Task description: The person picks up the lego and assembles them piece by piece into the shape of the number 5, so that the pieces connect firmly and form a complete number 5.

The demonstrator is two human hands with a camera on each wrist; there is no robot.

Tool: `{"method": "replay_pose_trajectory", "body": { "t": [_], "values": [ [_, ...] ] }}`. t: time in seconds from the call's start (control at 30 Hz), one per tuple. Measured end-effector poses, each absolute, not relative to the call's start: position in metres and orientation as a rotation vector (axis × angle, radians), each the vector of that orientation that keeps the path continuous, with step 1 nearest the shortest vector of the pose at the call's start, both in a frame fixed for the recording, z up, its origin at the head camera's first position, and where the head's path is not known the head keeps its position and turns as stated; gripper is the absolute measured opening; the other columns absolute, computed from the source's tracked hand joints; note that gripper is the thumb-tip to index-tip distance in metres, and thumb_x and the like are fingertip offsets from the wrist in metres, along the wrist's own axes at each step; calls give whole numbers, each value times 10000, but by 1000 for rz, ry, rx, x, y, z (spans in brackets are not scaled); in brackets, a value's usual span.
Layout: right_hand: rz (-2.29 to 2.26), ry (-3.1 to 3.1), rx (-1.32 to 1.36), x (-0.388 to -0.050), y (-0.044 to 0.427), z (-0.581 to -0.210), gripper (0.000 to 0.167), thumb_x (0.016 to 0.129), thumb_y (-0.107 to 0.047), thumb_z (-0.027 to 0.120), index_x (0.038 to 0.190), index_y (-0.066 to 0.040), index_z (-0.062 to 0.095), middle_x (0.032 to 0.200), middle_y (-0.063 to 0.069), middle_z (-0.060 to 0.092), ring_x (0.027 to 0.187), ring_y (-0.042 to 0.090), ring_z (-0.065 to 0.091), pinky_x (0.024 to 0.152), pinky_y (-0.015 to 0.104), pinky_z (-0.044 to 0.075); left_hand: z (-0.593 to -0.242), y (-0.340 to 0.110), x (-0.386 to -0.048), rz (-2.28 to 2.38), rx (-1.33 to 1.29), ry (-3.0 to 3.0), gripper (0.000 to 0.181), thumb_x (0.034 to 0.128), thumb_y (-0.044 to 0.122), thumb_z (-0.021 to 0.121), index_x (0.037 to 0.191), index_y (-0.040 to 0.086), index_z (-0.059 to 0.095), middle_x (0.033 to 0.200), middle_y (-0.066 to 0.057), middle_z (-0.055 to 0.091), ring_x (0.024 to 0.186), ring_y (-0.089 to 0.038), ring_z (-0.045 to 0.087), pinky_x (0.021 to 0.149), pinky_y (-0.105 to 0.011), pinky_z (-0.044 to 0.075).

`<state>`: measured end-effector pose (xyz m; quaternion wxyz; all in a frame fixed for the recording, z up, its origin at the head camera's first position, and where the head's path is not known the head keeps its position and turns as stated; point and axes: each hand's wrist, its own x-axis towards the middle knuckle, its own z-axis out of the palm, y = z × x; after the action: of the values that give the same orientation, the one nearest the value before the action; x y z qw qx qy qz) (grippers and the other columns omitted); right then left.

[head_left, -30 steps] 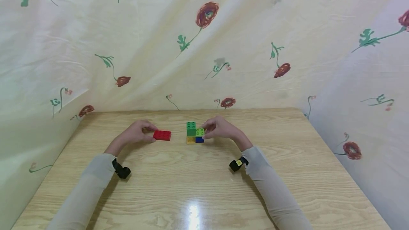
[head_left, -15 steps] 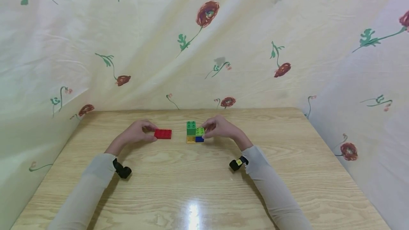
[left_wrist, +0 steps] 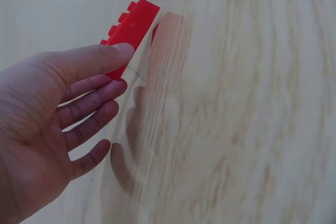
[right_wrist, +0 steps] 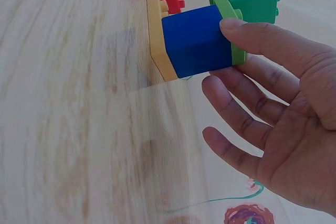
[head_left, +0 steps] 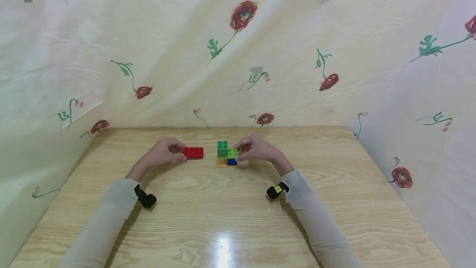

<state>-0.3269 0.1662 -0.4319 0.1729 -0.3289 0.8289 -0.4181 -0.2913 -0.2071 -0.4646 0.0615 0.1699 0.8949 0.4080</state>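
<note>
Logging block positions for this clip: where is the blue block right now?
In the head view, the blue block sits on the right end of the yellow base, under the lime piece, beside the right hand.

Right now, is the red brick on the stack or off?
Off: the left hand pinches the red brick, a gap separating it from the stack.

Red brick (head_left: 193,153) — studs up, left of stepped four-colour stack (head_left: 224,154)

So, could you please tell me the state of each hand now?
Left hand: holding the red brick between thumb and fingers.
Right hand: holding the stack of bricks.
</note>
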Motion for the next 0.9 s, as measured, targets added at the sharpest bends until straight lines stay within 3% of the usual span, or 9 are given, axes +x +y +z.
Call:
{"method": "replay_pose_trajectory", "body": {
  "t": [0.5, 0.9],
  "values": [
    [-1168, 2362, -950, -327, 166, -431, 366, 854, -55, 802, 1205, 17, 727, 1139, 178, 732, 864, 142, 688, 796, 277, 571, -450, -194, -292, 1387, 460, 2748, 404, 900, 272, 792, 1233, 58, 713, 1181, -124, 732, 1132, -306, 619, 1058, -541, 437],
    [-1162, 2359, -955, -329, 167, -432, 365, 855, -78, 809, 1204, 0, 733, 1131, 163, 732, 860, 144, 679, 797, 296, 568, -438, -177, -296, 1460, 532, 2805, 437, 883, 302, 811, 1210, 28, 716, 1141, -135, 742, 1106, -330, 647, 1060, -537, 459]
  ]
}}
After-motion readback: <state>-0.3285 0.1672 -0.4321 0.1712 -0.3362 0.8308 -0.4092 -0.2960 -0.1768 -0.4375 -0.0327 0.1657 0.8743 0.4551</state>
